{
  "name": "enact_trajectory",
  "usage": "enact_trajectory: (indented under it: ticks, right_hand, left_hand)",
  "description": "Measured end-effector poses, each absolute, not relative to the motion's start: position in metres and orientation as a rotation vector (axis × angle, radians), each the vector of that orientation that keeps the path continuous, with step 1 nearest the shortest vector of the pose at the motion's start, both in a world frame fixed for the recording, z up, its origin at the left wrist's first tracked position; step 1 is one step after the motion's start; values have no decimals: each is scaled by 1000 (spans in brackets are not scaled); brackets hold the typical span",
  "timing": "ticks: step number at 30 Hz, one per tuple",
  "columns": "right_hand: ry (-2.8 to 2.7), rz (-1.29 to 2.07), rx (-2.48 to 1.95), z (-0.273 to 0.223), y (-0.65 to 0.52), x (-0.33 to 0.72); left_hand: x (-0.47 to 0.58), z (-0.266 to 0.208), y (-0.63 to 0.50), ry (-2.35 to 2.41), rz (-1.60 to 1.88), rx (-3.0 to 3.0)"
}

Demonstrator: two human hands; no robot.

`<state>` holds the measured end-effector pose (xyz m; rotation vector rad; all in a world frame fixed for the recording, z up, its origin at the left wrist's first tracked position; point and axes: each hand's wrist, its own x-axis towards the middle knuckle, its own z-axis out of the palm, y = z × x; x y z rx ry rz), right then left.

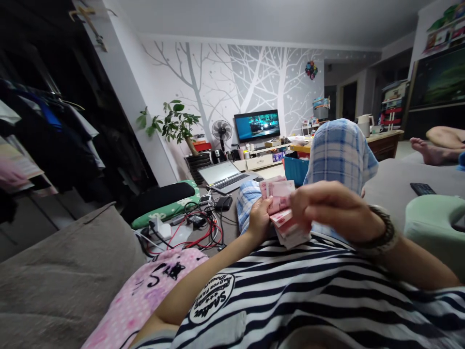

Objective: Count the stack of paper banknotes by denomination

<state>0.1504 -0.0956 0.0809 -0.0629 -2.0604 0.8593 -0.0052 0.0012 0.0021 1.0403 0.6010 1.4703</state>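
A bundle of pink-red banknotes (279, 196) is in front of my striped shirt, its lower part bent down toward my belly. My left hand (259, 218) is closed on the bundle's left side, the thumb lying across its face. Over the right edge of the notes is my right hand (323, 208), fingers curled in and smeared by motion. Whether a note is pinched in those fingertips is hidden. A dark braided bracelet (383, 228) circles my right wrist.
My raised knee (337, 150) in plaid cloth stands behind the notes. To the left lie an open laptop (228, 177), tangled cables (207, 230) and a pink blanket (160, 286). At right are a remote (422, 189), a green cushion (432, 218) and another person's foot (426, 151).
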Motion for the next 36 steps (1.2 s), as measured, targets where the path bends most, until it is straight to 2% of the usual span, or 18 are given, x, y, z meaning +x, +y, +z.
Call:
enact_trajectory:
  ticks: [3, 7, 23, 31, 36]
  right_hand:
    - [-1694, 625, -447, 53, -51, 184]
    - [-1739, 580, -729, 28, -9, 196]
    - [-1708, 485, -804, 4, 12, 172]
    - [-1652, 473, -737, 3, 9, 168]
    - [-1637, 473, -740, 4, 6, 168]
  left_hand:
    - [-9, -1, -1, 535, 1416, 1046]
    - [-6, -3, -3, 513, 1366, 1083]
    - [0, -5, 4, 459, 1376, 1089]
    - [-5, -14, 18, 716, 1586, 1143]
    - [-4, -7, 12, 838, 1589, 1124]
